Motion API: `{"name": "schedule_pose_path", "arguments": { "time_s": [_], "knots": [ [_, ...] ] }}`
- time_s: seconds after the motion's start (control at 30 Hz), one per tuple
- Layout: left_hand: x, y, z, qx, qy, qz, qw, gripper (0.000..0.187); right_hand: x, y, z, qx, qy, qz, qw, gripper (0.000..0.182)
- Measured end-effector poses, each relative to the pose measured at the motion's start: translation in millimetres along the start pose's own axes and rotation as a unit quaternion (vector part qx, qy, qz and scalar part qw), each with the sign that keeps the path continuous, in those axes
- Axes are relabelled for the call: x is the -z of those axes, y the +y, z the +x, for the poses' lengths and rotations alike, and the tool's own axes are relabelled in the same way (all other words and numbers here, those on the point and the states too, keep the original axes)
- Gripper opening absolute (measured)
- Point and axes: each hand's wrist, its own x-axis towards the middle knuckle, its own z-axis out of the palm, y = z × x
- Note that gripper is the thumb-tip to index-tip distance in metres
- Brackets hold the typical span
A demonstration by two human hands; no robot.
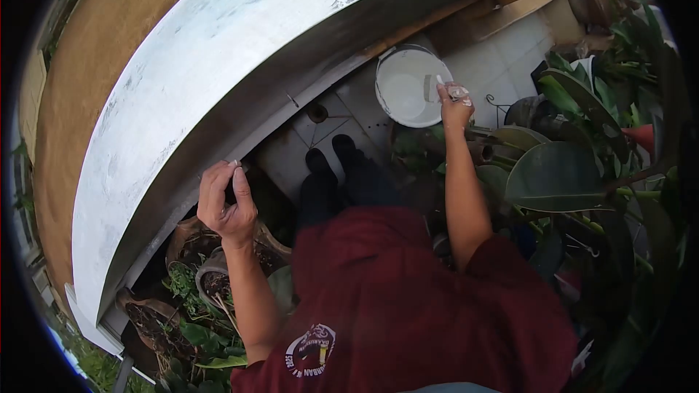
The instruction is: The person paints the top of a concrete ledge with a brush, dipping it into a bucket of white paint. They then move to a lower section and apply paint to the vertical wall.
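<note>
Beside a curved white-painted ledge, a round white bucket is seen over the tiled floor, near the ledge's foot. The white-smeared right hand is bent at its rim; the left hand is curled, thumb near forefinger. Whether either grips anything cannot be told. The bucket is best kept level.

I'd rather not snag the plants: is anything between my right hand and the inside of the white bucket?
Nothing visible stands in the way: your right hand is at the rim of the white bucket, fingertips seemingly over the opening. The broad leaves lie beside the forearm, outside that path.
</note>
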Motion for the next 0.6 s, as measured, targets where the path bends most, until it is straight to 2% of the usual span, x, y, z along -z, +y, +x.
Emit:
{"name": "schedule_pose_path", "arguments": {
  "time_s": [0.17,0.3,0.4,0.6],
  "knots": [
    [-44.0,-16.5,-30.0,0.023,-0.134,0.028,0.99,0.011,-90.3,141.7,27.5,-0.162,-0.098,0.013,0.982,0.024],
    [-71.9,-27.1,-71.4,0.061,-0.239,0.029,0.969,0.012,-124.5,169.4,27.5,-0.189,-0.125,-0.119,0.967,0.024],
    [-88.1,-33.2,-96.9,0.086,-0.278,0.038,0.956,0.011,-162.7,228.2,28.7,-0.215,-0.083,-0.122,0.965,0.022],
    [-100.6,-49.0,-133.7,0.131,-0.309,0.071,0.939,0.007,-197.9,267.9,33.3,-0.216,-0.075,-0.043,0.973,0.021]
  ]
}}
